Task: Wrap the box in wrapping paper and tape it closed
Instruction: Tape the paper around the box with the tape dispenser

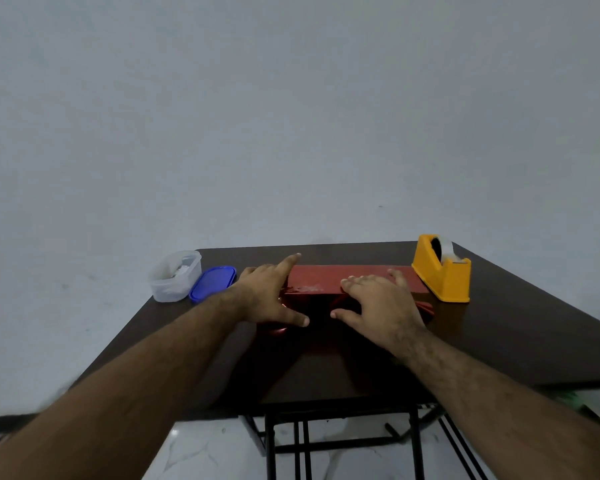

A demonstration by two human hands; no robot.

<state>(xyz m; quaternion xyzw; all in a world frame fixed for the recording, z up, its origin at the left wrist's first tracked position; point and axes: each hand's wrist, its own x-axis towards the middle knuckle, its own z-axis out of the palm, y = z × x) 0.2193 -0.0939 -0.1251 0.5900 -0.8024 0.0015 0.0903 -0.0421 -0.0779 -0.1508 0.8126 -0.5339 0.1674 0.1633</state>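
The box point(329, 279) sits mid-table point(516, 334), wrapped at least on top and front in red paper point(326, 341), between a blue lid point(212, 283) on its left and a yellow tape dispenser point(442, 270) on its right. The left hand point(269, 296) is laid flat at the box's left end, fingers spread and straight, index pointing past the far edge, thumb on the front; nothing is gripped. The right hand point(374, 303) is pressed open over the top right part, fingers straight, thumb down the front face; nothing is gripped either. The paper is judged thin, glossy and slippery, easily creased or torn, and likely to spring open unless pinned. The box is judged light and stiff, so it may slide under a push. Hold is best taken by flat palms on top and by pinching the loose paper edge near the seam. The front face is in deep shadow, so the seam and any tape cannot be made out. The box ends are hidden by the hands. Contents of the clear tub point(174, 276) are unclear. The near table edge is partly covered by forearms.
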